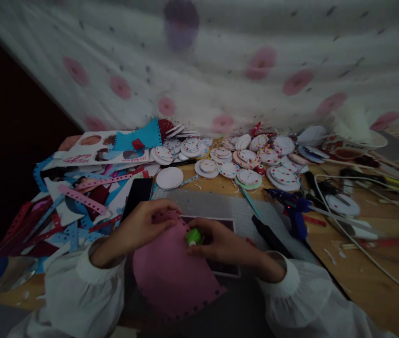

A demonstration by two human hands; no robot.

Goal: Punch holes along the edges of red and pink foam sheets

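Note:
A pink sheet (171, 270) with small dark holes along its edges hangs tilted over the work mat. My left hand (143, 225) grips its upper left edge, thumb over the top. In my right hand (220, 244) is a small green hole punch (193, 237), set at the sheet's upper right edge. Whether its jaws are closed on the sheet cannot be seen. Beneath the sheet and my right hand lies a dark rectangle with a pale border (233, 227), mostly covered. A black phone (139, 191) lies just beyond my left hand.
Colourful punched strips and scraps (80, 202) pile up at the left. White discs with coloured dots (249, 159) stand in stacks along the back, before a flowered curtain (220, 61). To the right are a blue glue gun (296, 211), a white cable (333, 225) and a bowl (375, 139).

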